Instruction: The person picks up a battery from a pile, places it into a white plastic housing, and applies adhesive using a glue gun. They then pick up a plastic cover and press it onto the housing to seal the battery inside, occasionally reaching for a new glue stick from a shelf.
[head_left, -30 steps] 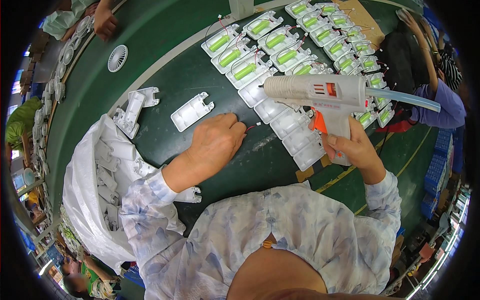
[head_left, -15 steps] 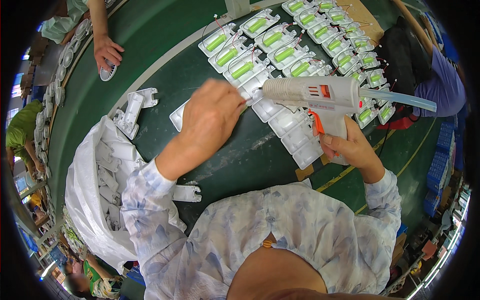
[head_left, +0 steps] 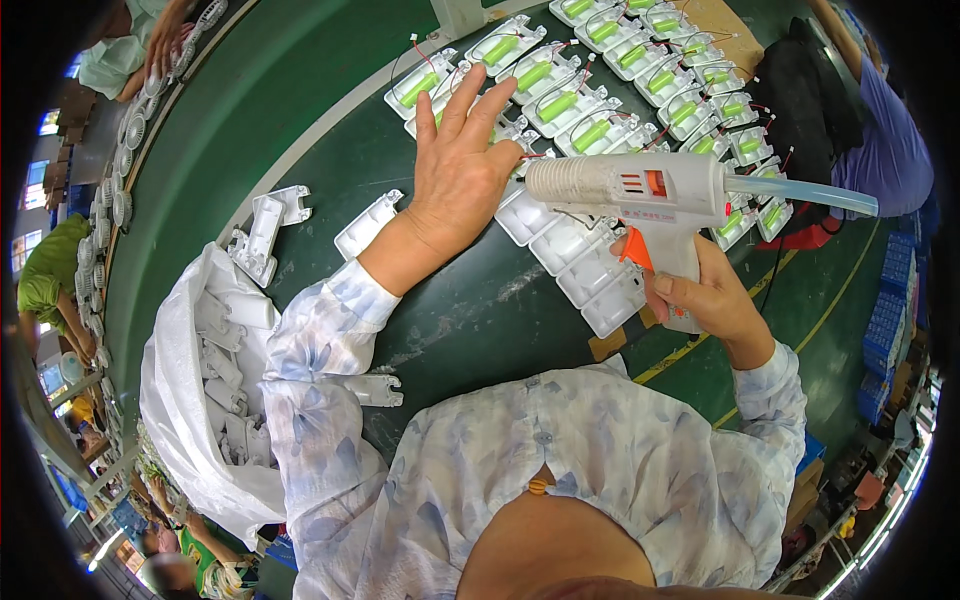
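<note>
A white hot glue gun with an orange trigger sits level in my right hand, whose fingers wrap its handle. Its nozzle points left, and a clear glue stick juts from its back. My left hand spreads its fingers over the near-left white plastic housings, hiding parts of several. Rows of these housings carry green cylindrical batteries with thin red and black wires. Closer to me, below the gun, lies a row of white housings without batteries. One separate housing rests beside my left wrist.
At left, a white sack holds several white plastic parts. Another white part lies beyond it, and one by my left sleeve. Round white grilles line the far-left edge, near co-workers. A person in purple is at right.
My left hand has moved from near the nozzle, up and away, and its closed fingers have spread. A co-worker's hand at the upper left has drawn back with the round grille. The glue gun stays nearly still.
</note>
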Motion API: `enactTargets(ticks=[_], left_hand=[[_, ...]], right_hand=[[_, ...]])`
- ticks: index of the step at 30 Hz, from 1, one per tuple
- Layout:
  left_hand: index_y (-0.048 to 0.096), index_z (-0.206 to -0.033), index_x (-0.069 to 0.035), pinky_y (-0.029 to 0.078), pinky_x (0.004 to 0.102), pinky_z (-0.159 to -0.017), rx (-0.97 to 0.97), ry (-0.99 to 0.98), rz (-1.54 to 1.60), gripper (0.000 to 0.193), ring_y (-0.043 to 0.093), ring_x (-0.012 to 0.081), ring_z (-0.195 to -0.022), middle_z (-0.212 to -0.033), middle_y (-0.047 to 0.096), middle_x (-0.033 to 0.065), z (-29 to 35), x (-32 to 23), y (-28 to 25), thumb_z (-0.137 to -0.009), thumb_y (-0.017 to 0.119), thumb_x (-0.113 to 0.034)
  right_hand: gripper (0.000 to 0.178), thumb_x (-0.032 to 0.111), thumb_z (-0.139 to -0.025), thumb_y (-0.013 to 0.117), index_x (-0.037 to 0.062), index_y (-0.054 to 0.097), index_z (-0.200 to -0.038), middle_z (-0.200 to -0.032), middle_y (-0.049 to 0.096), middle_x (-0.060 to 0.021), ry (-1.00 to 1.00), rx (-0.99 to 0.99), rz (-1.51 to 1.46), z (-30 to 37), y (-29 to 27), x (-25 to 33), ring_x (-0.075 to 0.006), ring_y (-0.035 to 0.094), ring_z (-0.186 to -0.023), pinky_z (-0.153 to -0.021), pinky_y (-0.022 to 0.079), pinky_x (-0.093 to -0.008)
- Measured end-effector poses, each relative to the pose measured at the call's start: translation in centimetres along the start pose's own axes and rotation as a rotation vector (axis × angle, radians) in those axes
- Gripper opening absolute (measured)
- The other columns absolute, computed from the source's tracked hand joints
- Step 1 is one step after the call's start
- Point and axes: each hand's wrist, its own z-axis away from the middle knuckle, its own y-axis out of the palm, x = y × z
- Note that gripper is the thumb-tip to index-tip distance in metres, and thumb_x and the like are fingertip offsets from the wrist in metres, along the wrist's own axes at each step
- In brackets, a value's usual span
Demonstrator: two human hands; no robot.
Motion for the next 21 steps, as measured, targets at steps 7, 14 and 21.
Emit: enactTargets(ticks=[7, 14, 21], left_hand=[[0.071, -0.097, -0.012, 0.022, 0.0698, -0.108, -0.067, -0.046, 0.006, 0.027, 0.031, 0.0366, -0.143, -0.145, 0.046, 0.0117, 0.1, -0.1, -1.0, -0.071, 0.079, -0.008], [0.068, -0.101, -0.011, 0.026, 0.0682, -0.107, -0.050, -0.078, -0.027, 0.032, 0.037, 0.0377, -0.139, -0.141, 0.050, 0.0117, 3.1, 1.3, -5.9, -0.071, 0.078, -0.004], [0.067, -0.100, -0.006, 0.043, 0.0418, -0.089, 0.083, -0.145, -0.058, 0.032, 0.056, 0.0330, -0.106, -0.113, 0.061, 0.0118, 6.9, 2.1, -8.7, -0.071, 0.079, -0.009]], right_hand=[[0.046, 0.017, -0.089, 0.061, -0.0050, 0.047, -0.127, -0.078, 0.061, -0.0069, -0.029, -0.062, -0.015, 0.0, 0.2, 0.0, -0.0125, 0.058, -0.061, -0.057, 0.047, -0.0264], [0.040, 0.026, -0.088, 0.063, -0.0017, 0.056, -0.116, -0.072, 0.056, -0.0025, -0.094, -0.091, -0.012, -1.2, 0.9, 0.1, -0.0094, 0.053, -0.057, -0.055, 0.040, -0.0242], [0.039, 0.014, -0.090, 0.060, -0.0016, 0.049, -0.124, -0.079, 0.059, -0.0062, -0.018, -0.039, -0.032, -0.4, 0.0, -0.2, -0.0116, 0.056, -0.062, -0.059, 0.047, -0.0267]])
